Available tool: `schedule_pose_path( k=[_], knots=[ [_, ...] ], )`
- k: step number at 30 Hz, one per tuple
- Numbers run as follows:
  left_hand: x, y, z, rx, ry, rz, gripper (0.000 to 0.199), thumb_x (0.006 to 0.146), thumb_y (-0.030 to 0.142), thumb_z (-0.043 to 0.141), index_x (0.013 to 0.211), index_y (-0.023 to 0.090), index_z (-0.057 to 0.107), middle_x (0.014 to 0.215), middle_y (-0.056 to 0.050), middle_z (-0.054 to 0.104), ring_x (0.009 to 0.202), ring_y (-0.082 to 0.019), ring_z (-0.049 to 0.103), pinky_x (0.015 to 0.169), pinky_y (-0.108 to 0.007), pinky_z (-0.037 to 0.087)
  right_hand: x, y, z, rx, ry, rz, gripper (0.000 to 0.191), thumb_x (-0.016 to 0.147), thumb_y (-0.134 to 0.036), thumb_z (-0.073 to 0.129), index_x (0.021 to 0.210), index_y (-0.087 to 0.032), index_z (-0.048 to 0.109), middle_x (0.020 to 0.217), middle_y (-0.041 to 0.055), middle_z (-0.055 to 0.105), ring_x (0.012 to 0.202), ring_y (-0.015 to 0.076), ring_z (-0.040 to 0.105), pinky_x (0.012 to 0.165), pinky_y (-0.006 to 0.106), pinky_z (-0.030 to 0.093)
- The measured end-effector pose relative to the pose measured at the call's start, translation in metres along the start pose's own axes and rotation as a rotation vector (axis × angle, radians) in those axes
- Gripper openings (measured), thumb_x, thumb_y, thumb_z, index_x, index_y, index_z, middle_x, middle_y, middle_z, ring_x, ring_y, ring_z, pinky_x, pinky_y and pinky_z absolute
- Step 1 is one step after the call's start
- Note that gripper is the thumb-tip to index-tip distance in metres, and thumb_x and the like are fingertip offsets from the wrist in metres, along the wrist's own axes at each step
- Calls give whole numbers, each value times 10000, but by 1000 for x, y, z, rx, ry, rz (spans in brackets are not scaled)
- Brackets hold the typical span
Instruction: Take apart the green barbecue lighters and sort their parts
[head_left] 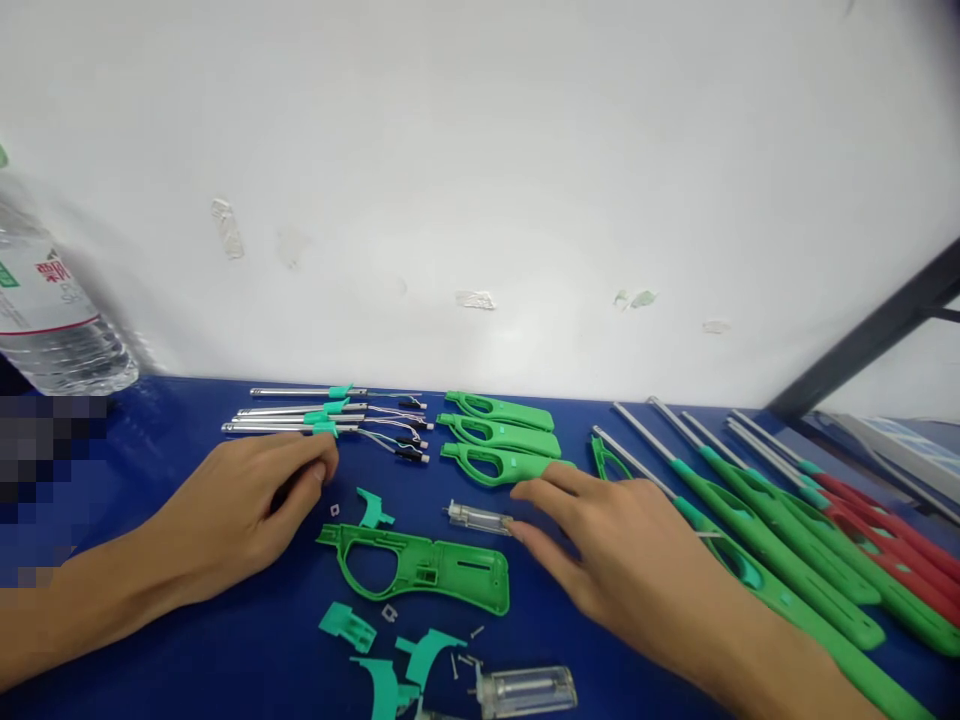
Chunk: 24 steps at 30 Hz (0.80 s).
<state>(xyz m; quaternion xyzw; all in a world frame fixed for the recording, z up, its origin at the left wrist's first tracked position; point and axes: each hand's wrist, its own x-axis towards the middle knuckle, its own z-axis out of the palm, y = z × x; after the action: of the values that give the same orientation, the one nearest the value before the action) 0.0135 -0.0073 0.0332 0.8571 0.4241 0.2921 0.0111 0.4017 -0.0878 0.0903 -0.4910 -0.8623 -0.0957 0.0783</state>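
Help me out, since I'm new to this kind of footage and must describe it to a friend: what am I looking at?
There's no machine here, just a person's two bare hands. The single picture comes from a camera worn on that person's head, looking forward and down.

On the shiny blue table lie slim silver metal rods with teal collars and wires, an open green plastic handle shell, and curved teal plastic pieces. At the right are long green and red plastic handles with metal rods.

The left hand is by the wired rods, with nothing visibly held. The right hand has its fingertips at the end of a small clear plastic cartridge; whether it grips it, I can't tell.
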Motion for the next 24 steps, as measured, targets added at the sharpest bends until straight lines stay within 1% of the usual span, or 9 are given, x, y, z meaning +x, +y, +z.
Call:
schedule_pose_path(
  k=[2, 5, 8, 11, 14, 16, 19, 22, 24],
  knots=[
    [-2, 5, -4, -9, -22, 25, 497, 1343, 387, 377, 903, 293, 589, 723, 45, 649, 627, -192, 601, 716, -430, 435, 1, 0, 2, 22, -55, -3, 120, 1224, -244, 833, 1257, -252, 948, 1149, 39, 955, 800, 299, 924, 580, 410, 407],
    [-4, 8, -5, -7, -38, 67, 549, 1344, 408, 384, 840, 287, 563, 704, 33, 623, 618, -190, 568, 709, -439, 415, 2, -5, 7, 39, -90, -38, 125, 1211, -192, 828, 1209, -261, 932, 1088, 15, 936, 770, 295, 915, 563, 413, 360],
    [-5, 10, -5, -6, -47, 108, 554, 1344, 394, 389, 821, 279, 532, 696, 28, 601, 617, -189, 532, 693, -438, 388, 2, -8, 8, 11, -40, -81, 199, 1192, -174, 849, 1359, -244, 931, 1115, 18, 953, 722, 285, 902, 532, 408, 323],
    [-4, 10, -5, -4, -56, 135, 536, 1340, 357, 398, 820, 277, 501, 696, 29, 594, 611, -184, 514, 679, -433, 378, 0, -2, 4, -2, 43, -73, 306, 1209, -179, 829, 1499, -233, 909, 1180, 39, 982, 743, 279, 922, 543, 386, 384],
    [-4, 9, -4, 6, -55, 145, 517, 1328, 342, 432, 830, 279, 554, 706, 25, 624, 614, -187, 535, 678, -439, 382, -1, 14, -8, -1, 103, 14, 242, 1278, -206, 712, 1338, -261, 941, 1174, 43, 996, 831, 289, 959, 633, 373, 496],
    [-3, 9, -3, 8, -58, 150, 516, 1323, 337, 441, 832, 278, 590, 713, 17, 643, 618, -191, 560, 677, -444, 396, -1, 26, -18, -40, 88, 110, 284, 1296, -269, 688, 1162, -270, 937, 1068, 41, 988, 826, 315, 957, 670, 389, 514],
    [-3, 10, -2, 7, -70, 155, 526, 1318, 328, 431, 820, 276, 594, 716, 10, 651, 615, -186, 567, 667, -441, 415, -4, 42, -31, -97, -121, 274, 342, 1289, -367, 733, 1016, -294, 924, 938, 42, 962, 823, 370, 951, 711, 428, 508],
    [-2, 11, -2, 12, -79, 161, 533, 1320, 338, 432, 809, 273, 568, 717, 14, 648, 608, -176, 547, 656, -432, 407, -14, 53, -37, -66, -369, 415, 253, 1268, -429, 825, 1082, -348, 977, 991, 32, 984, 940, 400, 969, 796, 457, 549],
    [-2, 12, -2, 14, -81, 169, 537, 1326, 344, 426, 808, 274, 549, 711, 19, 632, 605, -174, 539, 657, -428, 396, -21, 57, -37, -77, -446, 481, 236, 1261, -471, 859, 1101, -355, 987, 1037, 45, 993, 1005, 419, 974, 848, 482, 580]
  ],
)
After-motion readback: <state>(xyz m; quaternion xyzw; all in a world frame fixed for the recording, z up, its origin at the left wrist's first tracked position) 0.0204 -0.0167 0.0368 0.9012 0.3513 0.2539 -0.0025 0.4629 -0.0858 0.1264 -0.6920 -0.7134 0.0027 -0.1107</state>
